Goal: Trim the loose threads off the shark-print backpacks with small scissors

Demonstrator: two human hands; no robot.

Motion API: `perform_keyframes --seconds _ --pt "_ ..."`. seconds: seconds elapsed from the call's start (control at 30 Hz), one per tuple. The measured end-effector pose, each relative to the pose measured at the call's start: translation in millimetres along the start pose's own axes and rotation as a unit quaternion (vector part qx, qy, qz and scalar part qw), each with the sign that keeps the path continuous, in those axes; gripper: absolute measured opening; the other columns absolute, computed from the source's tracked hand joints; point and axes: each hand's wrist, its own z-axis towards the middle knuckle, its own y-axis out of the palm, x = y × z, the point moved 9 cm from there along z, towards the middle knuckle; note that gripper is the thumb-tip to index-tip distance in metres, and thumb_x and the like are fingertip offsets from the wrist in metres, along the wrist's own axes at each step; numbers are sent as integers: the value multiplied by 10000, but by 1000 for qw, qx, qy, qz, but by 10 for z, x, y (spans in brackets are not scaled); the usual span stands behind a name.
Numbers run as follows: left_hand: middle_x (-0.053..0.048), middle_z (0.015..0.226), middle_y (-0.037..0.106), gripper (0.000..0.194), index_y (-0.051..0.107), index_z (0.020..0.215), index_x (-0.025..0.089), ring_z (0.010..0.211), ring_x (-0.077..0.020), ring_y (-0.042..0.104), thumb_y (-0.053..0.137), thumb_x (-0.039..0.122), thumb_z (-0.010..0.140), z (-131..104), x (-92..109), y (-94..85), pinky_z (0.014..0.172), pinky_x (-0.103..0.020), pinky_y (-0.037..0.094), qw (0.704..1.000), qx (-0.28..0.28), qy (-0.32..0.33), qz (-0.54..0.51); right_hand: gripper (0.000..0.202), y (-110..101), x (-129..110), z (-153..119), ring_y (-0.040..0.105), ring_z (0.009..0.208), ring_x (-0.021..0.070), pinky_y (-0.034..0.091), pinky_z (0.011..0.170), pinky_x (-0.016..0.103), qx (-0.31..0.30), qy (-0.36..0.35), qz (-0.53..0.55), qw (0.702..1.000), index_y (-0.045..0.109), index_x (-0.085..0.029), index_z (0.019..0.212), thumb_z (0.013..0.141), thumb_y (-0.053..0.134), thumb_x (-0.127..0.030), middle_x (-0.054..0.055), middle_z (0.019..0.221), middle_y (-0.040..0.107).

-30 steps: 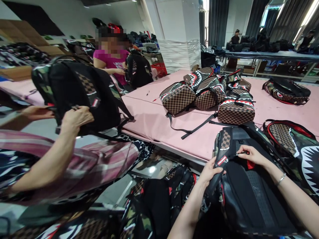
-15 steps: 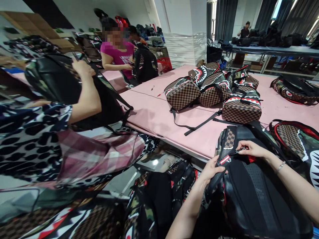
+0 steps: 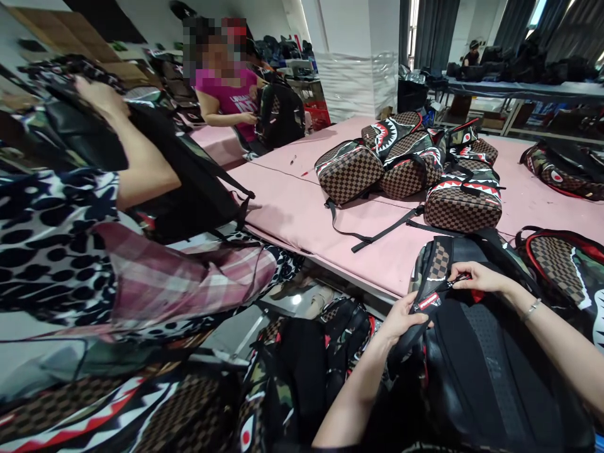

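Note:
A backpack, its black padded back facing up, leans against the table edge in front of me. My left hand is closed around its shoulder strap, beside a red label with white lettering. Just right of the label, my right hand pinches a small dark thing at the strap's upper end, close to a brown checkered panel. What that small thing is, I cannot make out. A bit of red shows under the right fingers.
Several checkered backpacks are heaped on the pink table. Another backpack lies by my right arm, and more are below the table edge. At left, a co-worker in a spotted sleeve handles a black backpack.
The co-worker's arm at left has moved left and up along their backpack. My view has shifted slightly; my hands keep nearly the same places on the strap.

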Motion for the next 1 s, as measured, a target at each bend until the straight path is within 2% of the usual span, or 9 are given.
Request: perform_keyframes --seconds 0.43,0.8,0.93,1.0 --pt "-60 919 598 547 554 1137 136 694 -138 570 713 178 615 -13 65 40 681 -314 508 999 3 22 37 316 157 -135 91 529 770 141 425 731 269 -23 -8 -40 999 577 -119 827 756 618 -424 40 814 592" --pt "-53 871 598 599 544 1117 119 682 -142 578 753 187 560 -51 137 114 672 -321 512 999 33 10 29 281 391 -446 153 532 678 122 411 630 224 -21 -43 -75 996 590 -129 823 768 617 -404 22 758 607" --pt "-52 867 600 600 534 1126 132 649 -143 595 754 203 572 -59 137 95 638 -293 507 999 32 7 8 288 386 -432 137 540 710 135 431 651 237 12 -52 -60 997 588 -131 833 790 590 -415 39 781 600" --pt "-55 884 595 587 542 1119 135 645 -138 595 755 212 578 -64 149 81 628 -282 506 1000 27 9 -6 290 265 -368 95 544 743 148 441 669 257 71 -48 -54 995 576 -133 870 810 565 -416 56 825 595"
